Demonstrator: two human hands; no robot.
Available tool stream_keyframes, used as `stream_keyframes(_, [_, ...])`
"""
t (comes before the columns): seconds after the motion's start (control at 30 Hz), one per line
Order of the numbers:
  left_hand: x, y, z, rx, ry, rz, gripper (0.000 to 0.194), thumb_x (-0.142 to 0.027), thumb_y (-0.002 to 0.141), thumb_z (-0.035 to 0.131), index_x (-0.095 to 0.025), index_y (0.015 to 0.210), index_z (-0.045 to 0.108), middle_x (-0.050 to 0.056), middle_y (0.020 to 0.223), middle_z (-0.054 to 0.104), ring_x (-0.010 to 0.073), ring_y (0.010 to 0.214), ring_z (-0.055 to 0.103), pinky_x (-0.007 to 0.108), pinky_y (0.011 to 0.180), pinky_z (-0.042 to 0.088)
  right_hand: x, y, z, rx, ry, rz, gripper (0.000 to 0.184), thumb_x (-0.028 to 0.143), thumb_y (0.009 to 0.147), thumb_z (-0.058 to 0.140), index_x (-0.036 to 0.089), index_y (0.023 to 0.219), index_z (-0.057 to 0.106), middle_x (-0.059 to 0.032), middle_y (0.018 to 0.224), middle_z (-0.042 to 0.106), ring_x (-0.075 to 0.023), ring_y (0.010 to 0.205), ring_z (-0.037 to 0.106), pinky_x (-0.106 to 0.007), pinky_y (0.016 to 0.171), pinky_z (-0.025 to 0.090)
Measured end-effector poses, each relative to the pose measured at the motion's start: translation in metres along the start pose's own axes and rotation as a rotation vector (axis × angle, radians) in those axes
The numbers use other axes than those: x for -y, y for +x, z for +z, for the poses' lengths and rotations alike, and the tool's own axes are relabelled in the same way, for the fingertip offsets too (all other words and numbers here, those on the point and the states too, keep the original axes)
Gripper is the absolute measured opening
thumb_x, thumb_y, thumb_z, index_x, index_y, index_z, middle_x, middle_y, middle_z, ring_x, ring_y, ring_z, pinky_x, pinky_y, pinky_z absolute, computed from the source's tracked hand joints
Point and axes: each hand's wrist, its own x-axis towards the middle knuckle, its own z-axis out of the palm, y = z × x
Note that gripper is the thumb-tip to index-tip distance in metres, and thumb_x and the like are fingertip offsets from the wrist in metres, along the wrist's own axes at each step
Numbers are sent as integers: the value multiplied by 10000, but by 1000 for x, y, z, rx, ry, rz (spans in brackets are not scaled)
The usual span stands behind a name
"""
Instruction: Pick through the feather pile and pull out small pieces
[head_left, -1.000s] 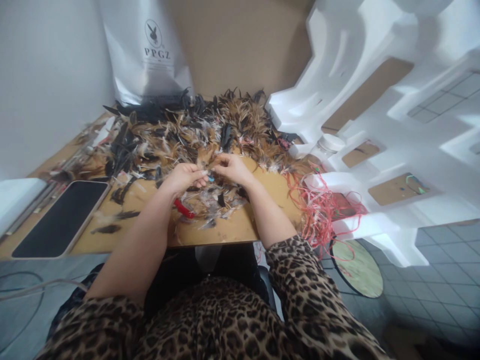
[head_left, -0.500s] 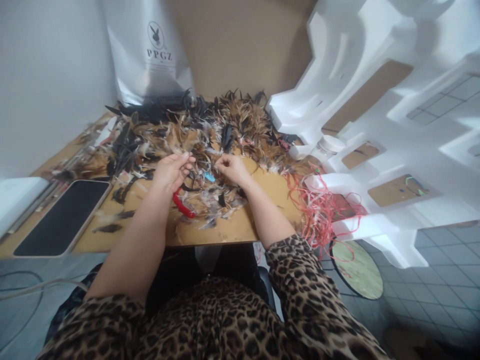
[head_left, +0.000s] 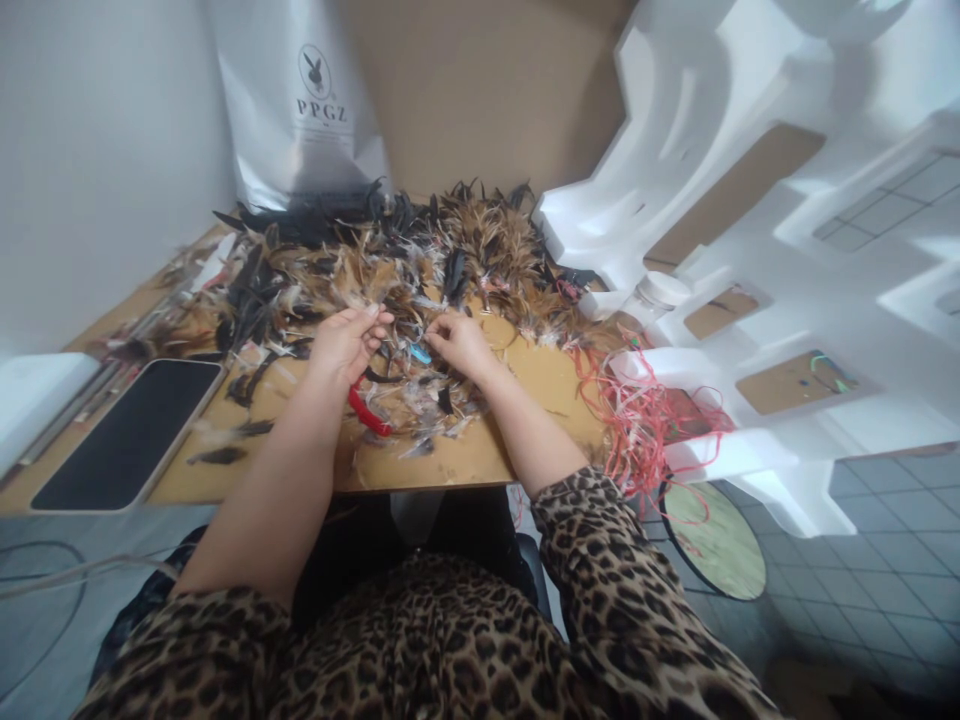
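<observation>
My left hand [head_left: 349,342] is closed in a pinch on brown feathers [head_left: 360,275] that fan upward from the fingertips. To its right, my right hand [head_left: 457,342] has thumb and forefinger pressed together; whatever lies between them is too small to make out. A light-blue object [head_left: 420,353] shows between the two hands. Below my left hand a curved red strip [head_left: 367,410] lies near the table's front edge. Loose feather scraps [head_left: 442,400] are scattered beneath both hands.
Brown and black feathers [head_left: 491,235] are heaped along the table's back. A phone [head_left: 127,435] lies at left. Tangled pink strings [head_left: 637,430] hang over the right end, beside white foam packing [head_left: 750,440] and a lidded jar [head_left: 660,290]. A silver bag [head_left: 300,150] stands behind.
My right hand has shifted slightly left, nearer to my left hand. My left hand keeps its pinch on the feathers, almost unmoved.
</observation>
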Motion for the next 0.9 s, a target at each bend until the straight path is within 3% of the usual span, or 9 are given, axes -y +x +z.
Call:
stream_keyframes(0.2, [0, -1, 1, -3, -16, 9, 61, -139, 723, 625, -79, 735, 626, 64, 693, 669, 17, 455, 512, 95, 384, 339, -2, -2, -3, 132, -69, 94, 209, 365, 697, 593, 167, 734, 650, -5, 703, 621, -105, 628, 502, -219, 599, 346])
stream_keyframes(0.33, [2, 0, 1, -1, 19, 40, 80, -158, 712, 641, -81, 729, 627, 74, 700, 677, 26, 457, 521, 103, 385, 343, -3, -1, -1, 130, -91, 94, 126, 248, 691, 557, 162, 692, 648, -10, 690, 627, -105, 631, 506, -226, 608, 349])
stream_keyframes(0.4, [3, 0, 1, -1, 34, 44, 89, -167, 709, 644, -82, 726, 628, 72, 698, 678, 26, 458, 522, 104, 389, 346, -4, 1, -2, 100, 8, 110, 115, 208, 683, 541, 146, 668, 637, -11, 674, 620, -98, 629, 506, -222, 618, 361])
stream_keyframes(0.53, [4, 0, 1, 2, 48, 38, 108, -182, 703, 649, -79, 729, 631, 72, 693, 679, 26, 452, 521, 106, 387, 344, -4, 3, -11, 63, 471, 253, 156, 272, 657, 603, 122, 697, 614, 19, 588, 566, -63, 528, 453, -198, 552, 362])
stream_keyframes(0.67, [6, 2, -1, 20, 60, 31, 124, -193, 691, 662, -81, 737, 632, 80, 719, 687, 28, 455, 528, 108, 386, 347, 0, 2, -22, 94, 817, 329, 257, 340, 610, 671, 129, 724, 577, 66, 472, 472, -37, 410, 347, -180, 428, 260])
stream_keyframes(0.77, [7, 3, -2, 33, 62, 15, 134, -198, 688, 668, -83, 747, 633, 81, 728, 689, 28, 455, 531, 107, 385, 348, 2, 0, -27, 140, 922, 319, 265, 325, 600, 685, 136, 729, 553, 77, 455, 453, -34, 389, 338, -175, 408, 229])
stream_keyframes(0.9, [7, 2, -1, 56, 68, -10, 132, -189, 694, 663, -77, 760, 641, 89, 734, 690, 32, 460, 539, 107, 382, 353, 5, 0, -30, 178, 902, 267, 238, 290, 609, 669, 133, 742, 550, 62, 510, 502, -39, 433, 399, -169, 435, 272])
